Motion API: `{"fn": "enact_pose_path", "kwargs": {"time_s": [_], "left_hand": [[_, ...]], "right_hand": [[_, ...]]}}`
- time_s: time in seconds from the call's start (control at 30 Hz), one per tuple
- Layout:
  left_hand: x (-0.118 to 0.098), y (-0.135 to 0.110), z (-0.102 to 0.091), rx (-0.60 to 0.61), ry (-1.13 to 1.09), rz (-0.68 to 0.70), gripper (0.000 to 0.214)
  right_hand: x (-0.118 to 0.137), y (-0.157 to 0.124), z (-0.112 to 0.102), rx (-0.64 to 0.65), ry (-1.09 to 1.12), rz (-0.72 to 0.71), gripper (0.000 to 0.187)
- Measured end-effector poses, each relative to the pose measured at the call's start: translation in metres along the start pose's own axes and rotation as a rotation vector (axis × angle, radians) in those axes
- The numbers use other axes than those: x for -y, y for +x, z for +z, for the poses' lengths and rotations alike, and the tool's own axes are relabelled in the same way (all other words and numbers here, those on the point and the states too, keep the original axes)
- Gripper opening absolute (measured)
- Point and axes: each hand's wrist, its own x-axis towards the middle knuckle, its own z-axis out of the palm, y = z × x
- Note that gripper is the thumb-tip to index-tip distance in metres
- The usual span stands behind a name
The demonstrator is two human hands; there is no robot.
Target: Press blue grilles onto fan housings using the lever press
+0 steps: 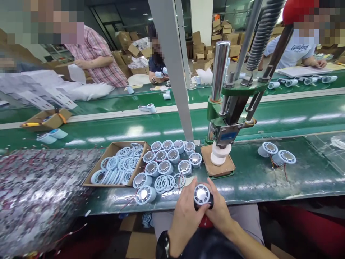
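Both hands hold one round housing (pixel 202 194) just past the bench's front edge. Its pale-blue slotted ring and silver centre disc face up; something dark shows beneath. My left hand (pixel 185 205) closes round its left side, and my right hand (pixel 217 208) round its right, thumbs at the near rim. Left of my hands stand several similar pale-blue housings (pixel 165 167), some with thin red wires. Near my left hand, loose slotted rings (pixel 161 183) lie overlapping. More rings fill a cardboard box (pixel 86 180) farther left.
A green lever press (pixel 230 126) with a white round head (pixel 219 154) stands ahead over a brown pad (pixel 230 169). Two housings (pixel 286 157) sit to the right. Many wired parts (pixel 51 194) are heaped at left. Co-workers sit or stand beyond the green conveyor (pixel 129 131).
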Motion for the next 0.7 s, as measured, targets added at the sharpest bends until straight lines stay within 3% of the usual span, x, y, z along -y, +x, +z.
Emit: {"fn": "enact_pose_path", "kwargs": {"time_s": [0.27, 0.37, 0.43, 0.5, 0.6, 0.7], "left_hand": [[-0.001, -0.011, 0.016, -0.047, -0.054, -0.113, 0.071], [-0.002, -0.017, 0.026, -0.072, -0.146, -0.179, 0.061], [-0.002, -0.019, 0.032, -0.072, -0.234, -0.245, 0.053], [-0.003, -0.016, 0.032, -0.036, -0.33, -0.313, 0.05], [-0.004, 0.007, 0.024, 0.025, -0.42, -0.363, 0.051], [-0.007, 0.049, 0.014, 0.027, -0.466, -0.33, 0.051]], "right_hand": [[-0.002, -0.001, 0.001, 0.022, 0.0, -0.007, 0.093], [0.0, 0.002, -0.002, 0.074, -0.046, -0.037, 0.078], [0.004, 0.01, -0.016, 0.142, -0.082, -0.072, 0.071], [0.015, 0.029, -0.045, 0.224, -0.109, -0.115, 0.069], [0.053, 0.086, -0.117, 0.231, -0.27, -0.235, 0.062], [0.102, 0.175, -0.194, -0.225, -0.597, -0.393, 0.043]]}}
